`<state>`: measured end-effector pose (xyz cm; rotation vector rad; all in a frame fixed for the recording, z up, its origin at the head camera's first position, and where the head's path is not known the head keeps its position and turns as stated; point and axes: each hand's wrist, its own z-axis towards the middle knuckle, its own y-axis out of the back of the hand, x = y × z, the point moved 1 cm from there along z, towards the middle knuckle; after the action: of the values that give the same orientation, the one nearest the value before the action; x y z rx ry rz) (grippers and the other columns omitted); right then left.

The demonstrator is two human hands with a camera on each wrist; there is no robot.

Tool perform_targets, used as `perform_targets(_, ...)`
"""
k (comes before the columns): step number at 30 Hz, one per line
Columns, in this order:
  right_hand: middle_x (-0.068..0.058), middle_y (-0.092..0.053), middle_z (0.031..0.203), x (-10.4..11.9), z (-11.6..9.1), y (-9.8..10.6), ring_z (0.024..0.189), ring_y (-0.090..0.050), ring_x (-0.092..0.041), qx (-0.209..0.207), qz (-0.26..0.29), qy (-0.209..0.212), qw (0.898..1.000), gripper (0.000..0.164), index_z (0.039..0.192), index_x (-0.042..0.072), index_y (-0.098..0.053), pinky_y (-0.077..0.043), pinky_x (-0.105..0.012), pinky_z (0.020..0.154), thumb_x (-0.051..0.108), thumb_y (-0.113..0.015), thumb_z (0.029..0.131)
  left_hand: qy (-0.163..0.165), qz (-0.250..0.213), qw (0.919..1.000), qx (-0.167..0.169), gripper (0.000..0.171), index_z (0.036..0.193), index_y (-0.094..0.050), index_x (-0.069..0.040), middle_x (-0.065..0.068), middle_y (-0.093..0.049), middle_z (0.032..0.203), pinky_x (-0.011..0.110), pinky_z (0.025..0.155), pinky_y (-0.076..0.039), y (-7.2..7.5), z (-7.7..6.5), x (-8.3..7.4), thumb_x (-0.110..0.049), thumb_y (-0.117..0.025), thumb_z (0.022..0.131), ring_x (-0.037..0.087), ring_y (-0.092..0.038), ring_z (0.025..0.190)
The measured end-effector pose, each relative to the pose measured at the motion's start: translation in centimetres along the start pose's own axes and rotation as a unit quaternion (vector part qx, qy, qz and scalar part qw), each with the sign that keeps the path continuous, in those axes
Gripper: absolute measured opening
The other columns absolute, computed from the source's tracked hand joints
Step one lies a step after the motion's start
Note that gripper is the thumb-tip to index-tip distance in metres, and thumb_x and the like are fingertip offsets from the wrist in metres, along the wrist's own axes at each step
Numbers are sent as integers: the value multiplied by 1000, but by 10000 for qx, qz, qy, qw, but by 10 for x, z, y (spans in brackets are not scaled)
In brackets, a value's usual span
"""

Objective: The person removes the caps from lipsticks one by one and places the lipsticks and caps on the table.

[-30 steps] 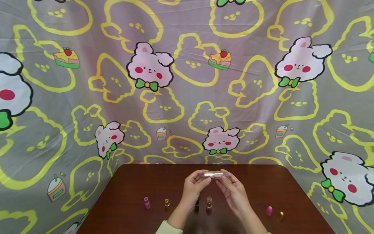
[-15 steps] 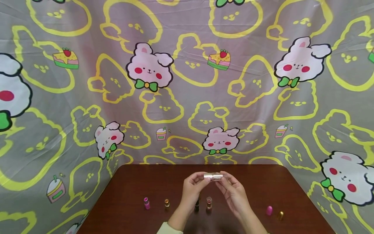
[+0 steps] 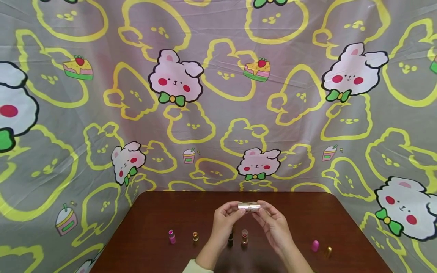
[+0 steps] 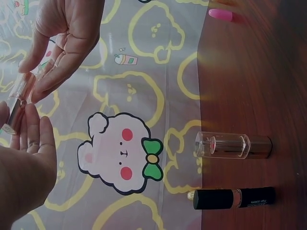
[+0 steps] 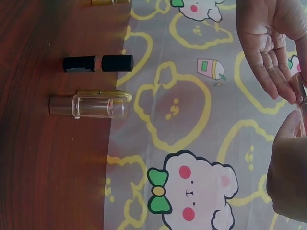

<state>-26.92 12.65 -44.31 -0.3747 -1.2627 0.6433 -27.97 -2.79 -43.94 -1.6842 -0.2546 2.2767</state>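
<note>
Both hands hold a silvery lipstick tube level above the table's far part. My left hand pinches its left end between thumb and fingers. At the other end, my right hand grips it with thumb and fingertips. The left wrist view shows the tube with a shiny, reflective surface and a seam near its middle. Below the hands, a black lipstick and a clear-capped lipstick stand upright on the table.
To the left stand an uncapped pink lipstick and a short gold lipstick. A pink cap and a gold cap stand at the right. Patterned cloth surrounds the dark wooden table.
Both hands have come down very slightly with the silvery lipstick tube, keeping the same hold on it. The things on the table have not moved.
</note>
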Motion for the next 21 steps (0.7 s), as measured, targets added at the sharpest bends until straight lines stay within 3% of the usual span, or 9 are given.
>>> perform_targets(11, -10, -61, 104, 1, -1, -2, 97, -57, -20, -248, -105, -49, 9996, 22, 108, -2, -57, -41, -36, 86, 0, -51, 87, -82, -128, 9999, 69, 27, 97, -58, 10, 18, -62, 88, 34, 75, -49, 2, -2, 0, -4, -67, 75, 27, -62, 82)
perform_targets(21, -8, -60, 103, 2, -2, -1, 96, -57, -19, -226, -102, -143, 9996, 21, 106, 1, -60, -40, -37, 86, 1, -53, 86, -7, 15, 9999, 103, 28, 98, -59, 8, 17, -63, 88, 32, 74, -49, 3, -4, -2, -5, -68, 75, 25, -62, 81)
